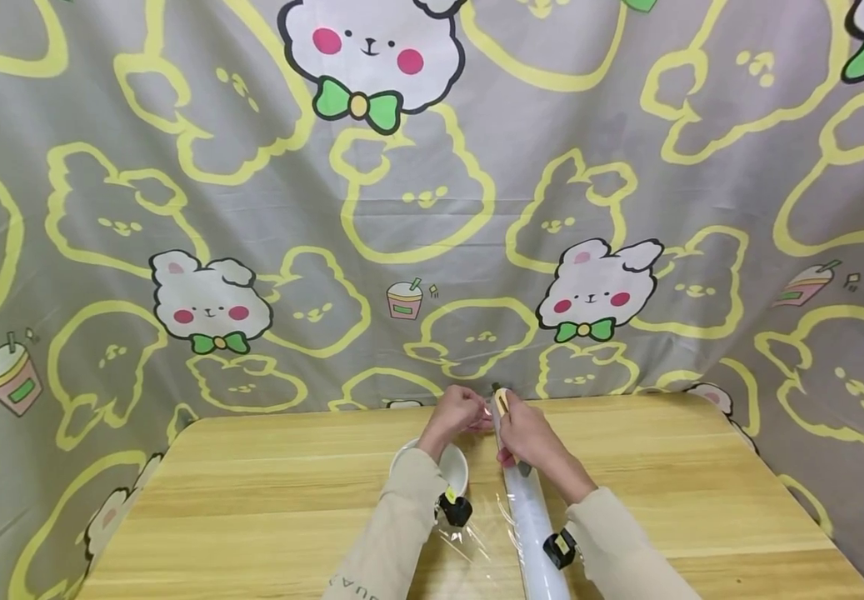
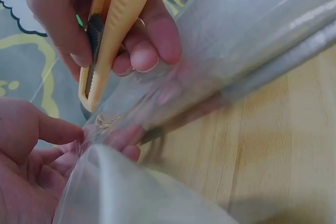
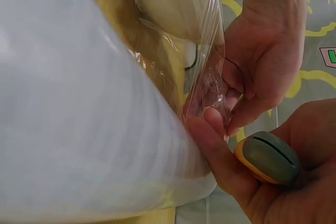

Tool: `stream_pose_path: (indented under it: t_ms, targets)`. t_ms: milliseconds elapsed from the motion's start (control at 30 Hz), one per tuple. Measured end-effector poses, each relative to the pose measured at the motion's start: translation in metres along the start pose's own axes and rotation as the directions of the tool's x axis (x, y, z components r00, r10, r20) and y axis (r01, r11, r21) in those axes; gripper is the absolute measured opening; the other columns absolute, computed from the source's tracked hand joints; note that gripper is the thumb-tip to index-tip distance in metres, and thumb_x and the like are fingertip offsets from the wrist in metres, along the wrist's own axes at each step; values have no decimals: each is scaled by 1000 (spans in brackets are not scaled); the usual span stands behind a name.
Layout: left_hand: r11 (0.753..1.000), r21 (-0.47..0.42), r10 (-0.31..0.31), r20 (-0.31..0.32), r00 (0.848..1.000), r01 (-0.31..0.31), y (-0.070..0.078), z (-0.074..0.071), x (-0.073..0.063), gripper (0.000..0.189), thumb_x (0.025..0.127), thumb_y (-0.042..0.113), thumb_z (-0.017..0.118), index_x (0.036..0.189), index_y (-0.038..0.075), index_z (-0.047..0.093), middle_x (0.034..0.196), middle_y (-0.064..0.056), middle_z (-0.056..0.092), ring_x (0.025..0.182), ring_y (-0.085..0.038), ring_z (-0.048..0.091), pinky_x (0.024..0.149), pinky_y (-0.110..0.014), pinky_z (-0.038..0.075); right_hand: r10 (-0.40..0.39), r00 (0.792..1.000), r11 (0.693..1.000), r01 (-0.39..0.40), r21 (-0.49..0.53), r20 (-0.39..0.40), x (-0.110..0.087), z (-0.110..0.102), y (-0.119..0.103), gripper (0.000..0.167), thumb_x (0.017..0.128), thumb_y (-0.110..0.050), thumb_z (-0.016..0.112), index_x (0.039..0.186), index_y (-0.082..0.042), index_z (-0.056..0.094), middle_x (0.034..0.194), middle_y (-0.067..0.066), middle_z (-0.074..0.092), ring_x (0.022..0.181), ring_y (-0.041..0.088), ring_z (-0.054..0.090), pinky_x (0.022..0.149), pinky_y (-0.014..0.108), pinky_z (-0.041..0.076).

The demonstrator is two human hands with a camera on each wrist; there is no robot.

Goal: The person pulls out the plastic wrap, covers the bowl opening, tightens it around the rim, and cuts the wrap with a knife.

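Note:
My left hand [image 1: 458, 414] pinches the edge of clear cling film [image 3: 210, 82] near the far end of the film roll [image 1: 538, 537]. In my right hand [image 1: 531, 435] is a yellow utility knife [image 2: 119, 30] with a grey end, its tip pointing down close to the film and the left fingers in the left wrist view. No blade can be made out there. Some right fingertips touch the roll. A white bowl [image 1: 457, 471] stands under my left forearm, partly hidden by it, and film stretches between the bowl and the roll.
All of this lies on a light wooden table [image 1: 267, 500]. Behind and at both sides hangs a grey patterned curtain [image 1: 312, 208], close to the table's far edge. The roll runs from the far edge toward the near side, between my forearms.

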State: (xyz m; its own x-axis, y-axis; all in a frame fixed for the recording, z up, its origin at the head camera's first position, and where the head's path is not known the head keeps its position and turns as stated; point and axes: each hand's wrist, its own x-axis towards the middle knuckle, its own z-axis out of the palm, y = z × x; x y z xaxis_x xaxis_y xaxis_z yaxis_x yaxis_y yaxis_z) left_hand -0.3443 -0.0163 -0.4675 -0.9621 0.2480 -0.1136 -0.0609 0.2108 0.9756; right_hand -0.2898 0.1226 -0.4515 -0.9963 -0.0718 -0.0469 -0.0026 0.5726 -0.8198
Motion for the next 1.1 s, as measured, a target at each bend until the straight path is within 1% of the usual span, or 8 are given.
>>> stream_pose_path:
  t_ms: [200,400,500,567,767,867,1000,1100]
  targets:
    - [999,-42,-16,22,1000,17,-1,1,2,24,91,-7,46,102,-18,64,95,-32,72,89,-43,74,70,-38,63,-9,1000,998,9,-69,8,0,-1,-5,46,105,-4,36,151,7,35,61,14,63,45,24,66,42,32,55]
    - [997,-66,-35,34,999,38,-1,1,4,23,92,-7,46,101,-18,64,95,-32,72,90,-43,74,70,-39,62,-13,1000,996,13,-94,1,-1,-1,-7,43,105,-2,38,146,8,38,64,15,62,46,25,67,41,32,55]
    - [996,-77,-38,35,999,41,-2,1,5,22,94,-7,46,102,-17,64,95,-31,72,89,-43,74,70,-39,62,-12,1000,995,12,-96,-2,-1,-1,-6,44,104,-1,37,147,8,37,65,15,62,46,24,66,41,32,54]
    - [997,-73,-32,34,999,34,-3,1,5,22,94,-6,46,102,-16,64,95,-31,72,89,-43,74,70,-38,63,-6,1000,996,5,-92,-6,-2,-2,-5,48,104,-1,38,150,7,35,65,15,62,45,24,66,41,32,54]
    - [997,-64,-29,30,999,31,-4,1,3,20,94,-5,48,104,-14,63,96,-31,73,89,-42,74,71,-40,63,-2,1000,994,0,-105,-24,-4,-2,-3,55,102,-3,42,155,9,30,63,12,62,44,20,65,41,31,54]
    - [997,-75,-27,26,999,29,-3,2,4,21,95,-5,48,105,-16,63,96,-31,72,88,-42,75,69,-39,63,-8,999,989,3,-146,-35,-4,-1,-4,55,103,-3,43,155,11,30,59,9,63,43,18,64,42,31,53]
    - [995,-95,-39,15,999,40,-2,2,4,23,95,-5,48,106,-18,62,95,-32,72,81,-38,76,64,-34,62,3,999,983,-9,-183,-34,-4,0,-6,55,104,-4,44,155,11,30,55,7,63,43,19,65,44,30,53]
    - [993,-106,-48,2,999,48,-2,1,5,20,95,-5,48,104,-16,62,89,-28,72,75,-35,76,61,-32,61,1,1000,980,-7,-197,-29,-5,1,-6,53,106,-7,46,154,10,32,55,7,62,44,20,65,44,30,53]
